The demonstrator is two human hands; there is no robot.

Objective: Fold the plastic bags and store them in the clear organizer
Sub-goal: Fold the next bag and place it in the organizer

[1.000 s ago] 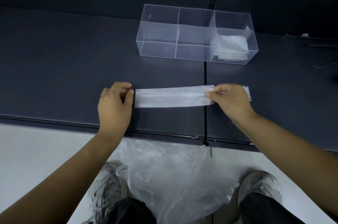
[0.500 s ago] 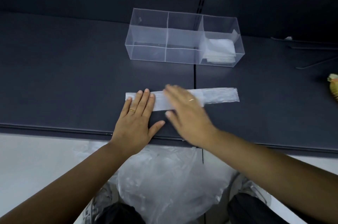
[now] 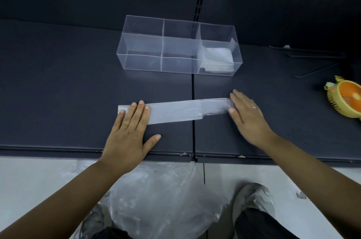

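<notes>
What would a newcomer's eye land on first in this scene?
Two flat hands press a long folded plastic bag on the dark table: the left hand on its left end, the right hand at its right end. Behind it stands a clear organizer, with folded bags stacked in its right-hand compartment. A bright orange-and-yellow fan lies at the far right edge.

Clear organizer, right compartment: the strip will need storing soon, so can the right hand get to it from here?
Probably yes. The right hand lies flat on the right end of the bag strip; only bare table separates it from the clear organizer, whose top looks open above the folded bags.
</notes>
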